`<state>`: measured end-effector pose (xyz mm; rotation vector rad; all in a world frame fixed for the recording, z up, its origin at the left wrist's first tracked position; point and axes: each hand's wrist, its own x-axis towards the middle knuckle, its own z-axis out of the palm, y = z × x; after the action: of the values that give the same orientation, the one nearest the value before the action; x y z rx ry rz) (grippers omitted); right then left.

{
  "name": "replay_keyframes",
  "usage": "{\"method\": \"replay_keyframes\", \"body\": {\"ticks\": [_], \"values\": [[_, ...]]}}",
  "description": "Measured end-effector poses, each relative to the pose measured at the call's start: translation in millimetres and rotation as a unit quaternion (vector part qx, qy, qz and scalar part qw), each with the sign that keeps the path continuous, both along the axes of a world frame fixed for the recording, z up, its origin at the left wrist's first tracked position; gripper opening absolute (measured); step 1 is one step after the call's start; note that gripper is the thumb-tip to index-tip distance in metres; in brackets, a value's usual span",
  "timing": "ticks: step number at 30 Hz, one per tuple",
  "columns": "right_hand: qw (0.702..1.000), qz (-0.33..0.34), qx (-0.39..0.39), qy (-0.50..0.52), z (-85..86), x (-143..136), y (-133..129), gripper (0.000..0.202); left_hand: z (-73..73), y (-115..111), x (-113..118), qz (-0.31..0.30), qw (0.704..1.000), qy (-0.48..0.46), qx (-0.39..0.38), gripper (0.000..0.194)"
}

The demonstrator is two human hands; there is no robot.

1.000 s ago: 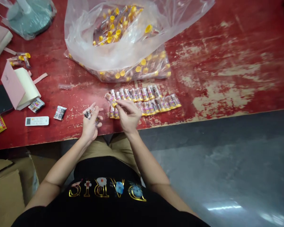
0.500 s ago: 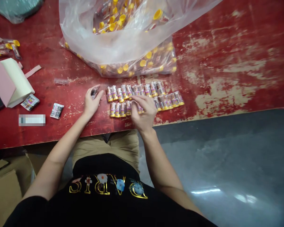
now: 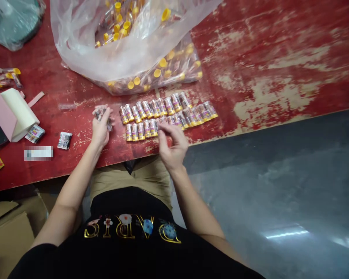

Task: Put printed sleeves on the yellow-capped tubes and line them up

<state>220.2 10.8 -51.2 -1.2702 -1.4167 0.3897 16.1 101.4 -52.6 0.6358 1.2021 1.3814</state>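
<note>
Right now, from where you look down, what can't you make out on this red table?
All in the head view:
- Small items in the left hand: blurred, partly behind fingers; no count.
- Lower row of tubes: partly behind the right hand; its grip is unclear.
- Big plastic bag: cut off by the top edge.
- Pale oblong: pixelated.

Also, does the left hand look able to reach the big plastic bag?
Probably yes: nothing stands between the left hand and the plastic bag, though small items in the hand may hinder grasping.
</note>
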Motion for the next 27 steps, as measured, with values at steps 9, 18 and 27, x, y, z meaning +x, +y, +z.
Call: {"method": "replay_keyframes", "body": {"ticks": [9,18,27], "values": [[0.902,0.155,-0.243,0.321,-9.7,-86,-16,0.039,35.6,-100,26,0.006,0.981,-0.176,-0.079,0.020],[0.957,0.134,-0.179,0.185,-6.4,-75,-23,0.025,30.0,-102,19,0.027,0.970,-0.231,-0.074,0.021],[0.957,0.180,-0.192,0.121,3.3,-79,-4,0.028,36.2,-103,12,0.030,0.964,-0.257,-0.058,0.020]]}}
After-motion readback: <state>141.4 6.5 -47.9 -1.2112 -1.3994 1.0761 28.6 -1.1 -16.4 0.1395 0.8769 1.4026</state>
